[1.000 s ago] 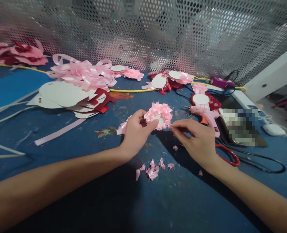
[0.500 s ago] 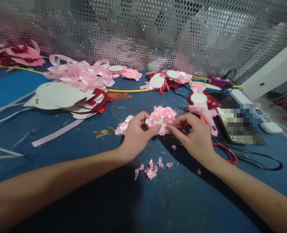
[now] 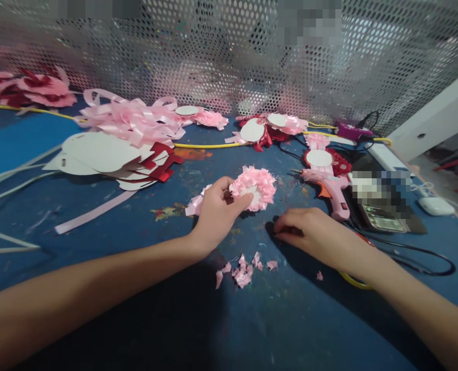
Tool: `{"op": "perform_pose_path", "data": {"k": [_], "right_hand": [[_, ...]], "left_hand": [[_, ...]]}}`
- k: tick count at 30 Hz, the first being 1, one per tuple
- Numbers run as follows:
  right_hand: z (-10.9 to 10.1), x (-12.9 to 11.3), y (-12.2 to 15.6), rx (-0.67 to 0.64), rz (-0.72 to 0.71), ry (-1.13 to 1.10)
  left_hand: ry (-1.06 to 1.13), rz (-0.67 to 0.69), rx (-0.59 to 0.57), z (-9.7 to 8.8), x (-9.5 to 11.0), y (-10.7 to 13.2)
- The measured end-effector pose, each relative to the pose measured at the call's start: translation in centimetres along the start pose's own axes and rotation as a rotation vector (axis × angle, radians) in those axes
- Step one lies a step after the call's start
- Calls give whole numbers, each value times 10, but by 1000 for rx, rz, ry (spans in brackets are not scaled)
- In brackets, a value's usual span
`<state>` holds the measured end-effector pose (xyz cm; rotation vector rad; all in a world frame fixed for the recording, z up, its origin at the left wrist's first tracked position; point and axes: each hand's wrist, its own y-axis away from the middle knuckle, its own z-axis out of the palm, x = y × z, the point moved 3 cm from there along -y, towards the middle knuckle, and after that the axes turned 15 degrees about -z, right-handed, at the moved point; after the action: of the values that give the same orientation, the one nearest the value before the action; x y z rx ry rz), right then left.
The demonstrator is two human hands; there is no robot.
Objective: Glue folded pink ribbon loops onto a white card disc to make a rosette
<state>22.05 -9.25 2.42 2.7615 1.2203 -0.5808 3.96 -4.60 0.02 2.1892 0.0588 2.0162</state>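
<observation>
My left hand pinches the edge of a pink ribbon rosette with a white disc at its middle, held just above the blue table. My right hand rests lower, close to the tabletop below the rosette, its fingers curled together over a spot where a small pink scrap lay; what they grip is hidden. A heap of small pink ribbon scraps lies between my wrists.
A pink glue gun lies right of the rosette, with cables and a phone beside it. Finished pink and red rosettes line the back. White card shapes and loose pink ribbon sit at left. A perforated metal screen stands behind.
My right hand left the rosette's edge and dropped down toward the tabletop, fingers curling in. My left hand kept hold of the rosette and barely moved.
</observation>
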Motion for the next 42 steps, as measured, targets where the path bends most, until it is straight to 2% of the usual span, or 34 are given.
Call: {"op": "perform_pose_path", "data": {"k": [2,4,8,10,14,20,24,29,31,34,37,40,42], "right_hand": [[2,-3,-2,16,18,14],[-2,-7,-4,93,26,14],[-17,-15,-7,445,-18,2],[-19,-17,-8,544,-41,18],[-15,-15,-10,565,-27,36],[-16,-5,-8,676,178,-63],[-15,0,-7,643,221,-224],[-2,3,-8,605,236,-627],[-5,5,-7,608,257,-635],[-24,9,3,497,260,-404],[-47,23,31,199,295,36],[-64,46,72,26,544,448],[-66,61,93,-52,703,549]], "left_hand": [[6,-4,-15,1,3,2],[-7,-2,-22,2,6,3],[-59,22,-42,5,10,7],[-66,25,-60,6,10,9],[-26,2,-131,10,8,12],[9,-2,-159,11,11,14],[8,-14,-163,10,12,13],[-7,-29,-86,6,8,8],[61,-51,-109,5,3,4],[135,-64,-106,3,-3,-1],[127,-52,-31,0,-7,-4],[131,-57,-89,0,-9,-5],[126,-59,-156,2,-8,-5]]}}
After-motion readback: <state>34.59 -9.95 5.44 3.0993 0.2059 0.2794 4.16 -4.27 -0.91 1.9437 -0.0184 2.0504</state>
